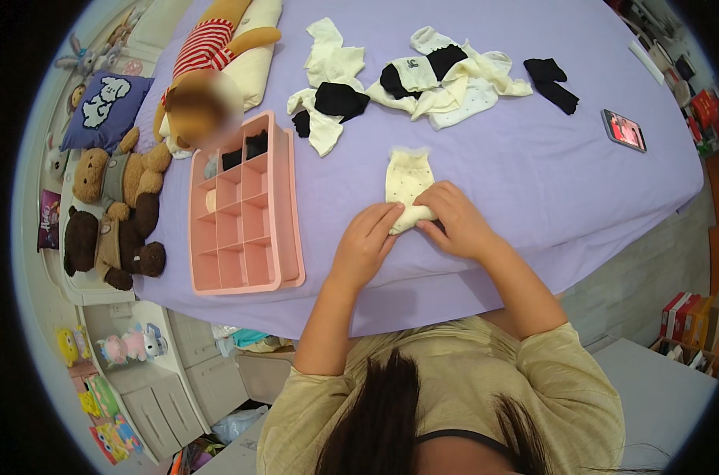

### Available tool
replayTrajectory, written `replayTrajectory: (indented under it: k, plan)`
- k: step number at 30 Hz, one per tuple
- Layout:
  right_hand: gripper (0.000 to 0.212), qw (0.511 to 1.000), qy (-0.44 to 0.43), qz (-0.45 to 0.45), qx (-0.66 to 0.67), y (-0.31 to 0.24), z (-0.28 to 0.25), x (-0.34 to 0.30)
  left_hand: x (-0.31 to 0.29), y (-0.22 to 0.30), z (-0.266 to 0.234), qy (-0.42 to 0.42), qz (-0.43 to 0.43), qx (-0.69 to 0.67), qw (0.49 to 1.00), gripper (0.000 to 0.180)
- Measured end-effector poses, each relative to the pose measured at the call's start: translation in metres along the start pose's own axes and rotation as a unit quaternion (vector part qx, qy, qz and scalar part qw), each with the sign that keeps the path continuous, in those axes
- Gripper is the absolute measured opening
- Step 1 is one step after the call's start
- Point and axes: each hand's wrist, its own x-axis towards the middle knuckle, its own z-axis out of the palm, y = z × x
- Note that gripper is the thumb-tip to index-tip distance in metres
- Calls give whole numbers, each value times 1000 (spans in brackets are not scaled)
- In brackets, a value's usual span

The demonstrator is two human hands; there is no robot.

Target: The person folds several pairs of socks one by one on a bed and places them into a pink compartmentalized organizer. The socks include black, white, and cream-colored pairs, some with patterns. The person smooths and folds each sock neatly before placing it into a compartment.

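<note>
A cream sock with small dark dots [409, 178] lies on the bed in front of me, its frilled cuff pointing away and its near end rolled up. My left hand [368, 237] closes on the left end of the roll. On the right end, my right hand [453, 222] grips with thumb and fingers. To the left stands a pink divided box [290, 237]; a few far compartments hold rolled socks in black, grey and cream. Farther off lie a heap of white and black socks [454, 83], another loose group of socks [328, 99] and a pair of black socks [551, 83].
A lit phone [625, 131] rests on the right of the lavender bedsheet [502, 170]. Along the left are a light-brown teddy bear [106, 176], a dark-brown bear [126, 237], a purple cushion [106, 109] and a large plush in red stripes [203, 47]. The bed's front edge is just before me.
</note>
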Motion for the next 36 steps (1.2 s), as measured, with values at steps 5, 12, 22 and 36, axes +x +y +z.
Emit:
replayTrajectory:
  k: [5, 12, 22, 36]
  plan:
    - [29, 999, 22, -1, -26, 0, 0, -7, 4, 1, 3, -12, 0, -20, 1000, 40]
    - [44, 998, 53, 22, -12, -9, -3, -14, 16, 2, 13, -37, -77, -72, 994, 29]
    - [45, 997, 49, 53, -20, -4, -4, -18, 26, 6, 10, 52, -15, 45, 998, 43]
    - [43, 993, 49, 103, 20, -6, -7, -18, 17, 1, 13, 14, 19, -49, 999, 31]
